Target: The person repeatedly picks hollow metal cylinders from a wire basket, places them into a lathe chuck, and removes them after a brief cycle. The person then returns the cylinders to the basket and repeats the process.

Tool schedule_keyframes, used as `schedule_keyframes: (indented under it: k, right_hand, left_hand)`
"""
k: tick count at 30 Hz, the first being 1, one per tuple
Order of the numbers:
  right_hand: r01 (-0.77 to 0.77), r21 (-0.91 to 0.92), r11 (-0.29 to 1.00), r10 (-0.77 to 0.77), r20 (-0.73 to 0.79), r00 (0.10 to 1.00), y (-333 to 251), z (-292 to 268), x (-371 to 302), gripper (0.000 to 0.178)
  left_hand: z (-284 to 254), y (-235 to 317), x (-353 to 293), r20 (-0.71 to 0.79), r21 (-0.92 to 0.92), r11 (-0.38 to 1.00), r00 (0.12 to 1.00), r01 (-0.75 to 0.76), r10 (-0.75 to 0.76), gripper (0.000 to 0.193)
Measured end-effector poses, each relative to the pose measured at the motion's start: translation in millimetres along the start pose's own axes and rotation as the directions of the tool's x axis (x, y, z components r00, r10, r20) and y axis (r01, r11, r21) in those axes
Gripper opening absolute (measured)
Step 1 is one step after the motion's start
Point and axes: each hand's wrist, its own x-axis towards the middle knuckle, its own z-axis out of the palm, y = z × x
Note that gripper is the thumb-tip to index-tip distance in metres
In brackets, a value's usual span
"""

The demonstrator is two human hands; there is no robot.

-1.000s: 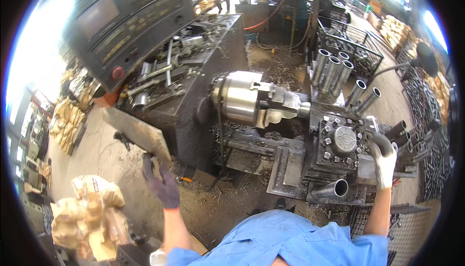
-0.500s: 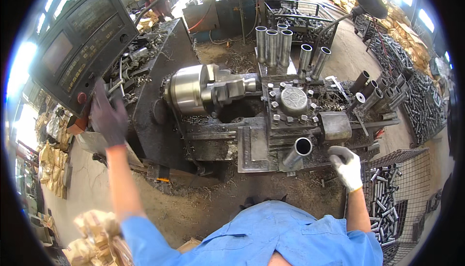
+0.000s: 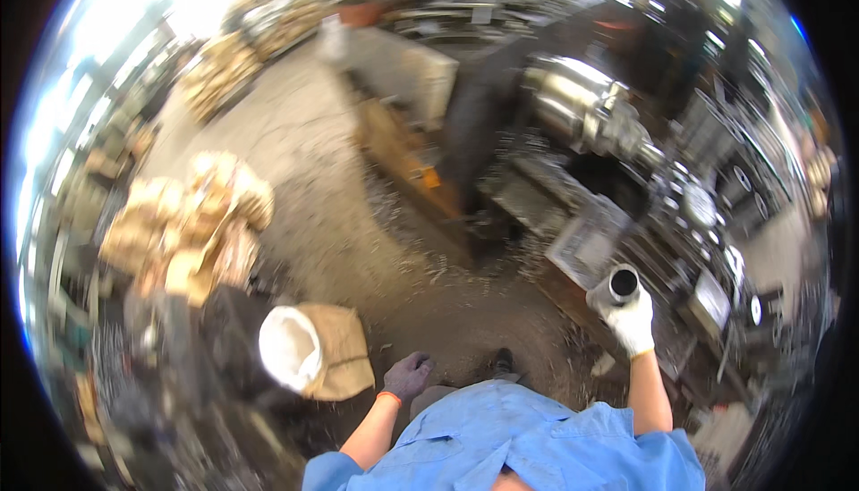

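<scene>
My right hand (image 3: 630,319), in a white glove, is wrapped round a short metal tube (image 3: 606,292) at the front of the lathe. The tube stands with its dark open end toward me; the hand hides part of its side. Down by my body is my left hand (image 3: 408,375), in a dark purple glove. Its fingers are loosely bent and a little apart, with nothing seen in them. A flat metal plate (image 3: 586,241) on the lathe lies just beyond the tube. Farther back, the shiny chuck (image 3: 573,97) is blurred.
To my left stands a brown paper sack (image 3: 344,348) with a white lining (image 3: 291,348). Crumpled brown sacks (image 3: 192,214) are piled farther left. The lathe's orange-marked base (image 3: 429,176) borders the floor ahead, where metal chips lie scattered.
My view has swung to the left. My left hand has dropped from beside the control panel to near my body. My right hand has taken hold of the tube standing at the lathe's front.
</scene>
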Motion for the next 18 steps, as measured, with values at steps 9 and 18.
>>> schedule_keyframes:
  k: [9, 18]
  right_hand:
    - [0.694, 0.103, 0.713, -0.423, 0.853, 0.307, -149.5, 275.6, -160.2, 0.037]
    - [0.294, 0.911, 0.289, -0.570, 0.410, -0.712, -297.9, 423.2, -422.9, 0.021]
  left_hand:
    - [41.6, -196.4, -198.7, -0.373, -0.569, 0.788, 0.780, 0.236, -0.503, 0.047]
    - [315.4, -306.5, -371.5, -0.045, -0.997, 0.080, -0.760, -0.010, -0.648, 0.038]
